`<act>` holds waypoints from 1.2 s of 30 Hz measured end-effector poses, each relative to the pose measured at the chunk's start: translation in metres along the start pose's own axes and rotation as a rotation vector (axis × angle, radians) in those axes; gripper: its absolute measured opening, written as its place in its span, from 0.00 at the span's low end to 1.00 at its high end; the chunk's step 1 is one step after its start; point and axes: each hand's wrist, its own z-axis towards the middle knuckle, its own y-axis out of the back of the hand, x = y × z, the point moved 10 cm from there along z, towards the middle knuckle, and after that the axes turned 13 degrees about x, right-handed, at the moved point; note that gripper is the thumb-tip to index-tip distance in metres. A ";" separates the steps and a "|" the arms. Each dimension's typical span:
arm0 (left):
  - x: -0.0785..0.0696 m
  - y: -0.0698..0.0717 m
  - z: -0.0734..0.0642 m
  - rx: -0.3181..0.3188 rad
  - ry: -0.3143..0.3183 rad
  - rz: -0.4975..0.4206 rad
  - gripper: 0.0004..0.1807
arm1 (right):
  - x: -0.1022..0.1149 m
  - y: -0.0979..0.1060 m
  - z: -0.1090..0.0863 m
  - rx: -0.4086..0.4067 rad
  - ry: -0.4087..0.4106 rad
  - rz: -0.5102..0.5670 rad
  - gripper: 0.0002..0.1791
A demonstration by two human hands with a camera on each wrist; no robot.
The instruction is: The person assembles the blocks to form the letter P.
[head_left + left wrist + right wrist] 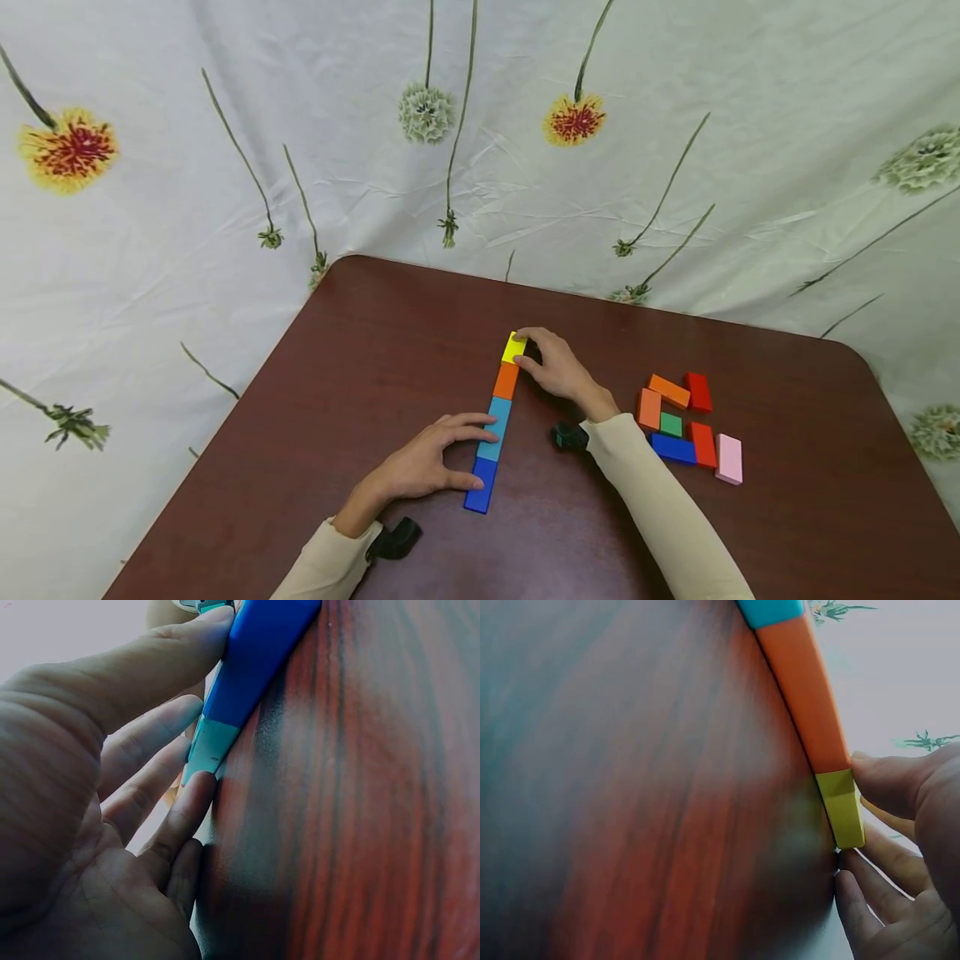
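Observation:
A straight row of blocks lies on the table: a dark blue block point(481, 485), a light blue stretch point(495, 419), an orange block point(506, 381) and a yellow block point(513, 348) at the far end. My left hand point(424, 457) rests over the near part, thumb touching the dark blue block point(259, 660) and outstretched fingers on the light blue stretch. At the far end my right hand point(555, 362) holds the yellow block point(841, 810) between thumb and fingers. The right wrist view shows that thumb by the seam with the orange block point(806, 694).
Right of my right forearm lies a loose group of blocks: orange point(670, 391), salmon point(649, 409), red point(698, 392), green point(671, 425), blue point(672, 448), another red point(702, 444) and pink point(729, 458). A flowered cloth point(510, 183) hangs behind the dark wooden table point(390, 333).

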 end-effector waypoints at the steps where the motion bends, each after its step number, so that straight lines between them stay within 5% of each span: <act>1: 0.000 0.000 0.000 -0.002 -0.001 0.003 0.29 | 0.000 0.000 0.000 0.000 0.002 0.005 0.21; 16: 0.001 0.000 0.000 0.000 0.000 -0.004 0.29 | -0.002 -0.005 0.003 0.067 -0.049 -0.007 0.31; 36: 0.001 0.000 0.000 0.003 0.001 -0.004 0.29 | 0.002 -0.006 0.001 0.063 -0.031 -0.012 0.31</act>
